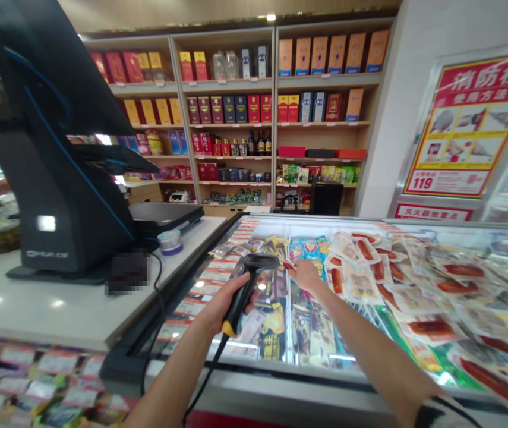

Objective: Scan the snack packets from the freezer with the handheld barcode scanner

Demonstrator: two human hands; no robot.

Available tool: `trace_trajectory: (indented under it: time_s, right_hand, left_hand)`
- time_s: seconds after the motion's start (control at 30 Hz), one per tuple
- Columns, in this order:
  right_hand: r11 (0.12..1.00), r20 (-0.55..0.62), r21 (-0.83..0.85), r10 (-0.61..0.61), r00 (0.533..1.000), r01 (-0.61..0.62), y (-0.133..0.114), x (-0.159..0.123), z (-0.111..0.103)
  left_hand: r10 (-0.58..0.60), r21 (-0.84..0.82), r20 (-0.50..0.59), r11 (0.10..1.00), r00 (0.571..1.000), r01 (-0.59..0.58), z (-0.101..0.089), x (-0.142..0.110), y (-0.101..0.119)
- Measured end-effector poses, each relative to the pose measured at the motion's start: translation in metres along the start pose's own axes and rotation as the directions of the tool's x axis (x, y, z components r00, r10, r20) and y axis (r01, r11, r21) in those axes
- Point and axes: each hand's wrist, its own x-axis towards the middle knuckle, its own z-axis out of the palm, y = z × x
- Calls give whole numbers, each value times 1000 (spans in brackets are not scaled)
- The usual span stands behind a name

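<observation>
My left hand is wrapped round the black grip of a barcode scanner with a yellow end and a trailing black cable. The scanner's head points right, toward my right hand. The fingers of that hand are closed on a small reddish thing just in front of the scanner; its kind cannot be made out. Both hands are above a glass-topped chest freezer. Packaged goods show through the glass. To the right of my right hand, several clear packs of reddish sausages lie on the freezer.
At left, a counter carries a black checkout terminal, a flat black scale and a roll of tape. Shelves of boxed goods line the back wall. A red poster hangs at right.
</observation>
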Motion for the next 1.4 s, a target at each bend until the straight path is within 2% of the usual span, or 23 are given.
trace_trajectory:
  time_s: [0.13, 0.37, 0.43, 0.5, 0.53, 0.57, 0.63, 0.7, 0.73, 0.9, 1.17, 1.4]
  right_hand:
    - [998, -24, 27, 63, 998, -62, -1, -3, 1]
    - [994, -125, 112, 21, 992, -7, -8, -33, 4]
    - [966, -152, 256, 55, 987, -15, -3, -35, 3]
    - [900, -150, 432, 124, 981, -48, 4, -33, -2]
    - [854, -134, 516, 159, 978, -68, 8, -31, -5]
    - [770, -99, 632, 192, 976, -87, 13, -30, -9]
    - [542, 7, 831, 218, 976, -127, 19, -28, -16]
    - [298, 109, 940, 201, 974, -166, 24, -27, -21]
    - [229, 135, 957, 190, 972, -177, 25, -27, -22]
    - [192, 151, 963, 202, 968, -190, 32, -23, -23]
    - [191, 137, 964, 247, 959, -187, 44, -15, -23]
    - [96, 196, 969, 253, 947, -227, 59, -11, -25]
  left_hand:
    - [-21, 3, -21, 1000, 1000, 21, 1, -3, 2]
    - [-7, 18, -5, 1000, 1000, 7, 4, -3, 5]
    - [-3, 19, 10, 1000, 1000, 3, 4, -4, 5]
    - [3, 16, 22, 1000, 1000, -3, 4, -5, 5]
    - [3, 15, 21, 1000, 1000, -4, 4, -5, 4]
    - [-1, 16, 17, 1000, 1000, 0, 3, -5, 4]
    - [-9, 18, 7, 1000, 1000, 9, 3, -4, 4]
    - [-12, 19, -3, 1000, 1000, 12, 4, -3, 4]
    - [-12, 19, -8, 1000, 1000, 13, 5, -2, 4]
    - [-20, 22, -21, 1000, 1000, 20, 12, 0, 7]
    - [2, 74, -57, 997, 998, 2, 25, 6, 6]
    - [-22, 213, 23, 977, 1000, 16, 18, 12, 15]
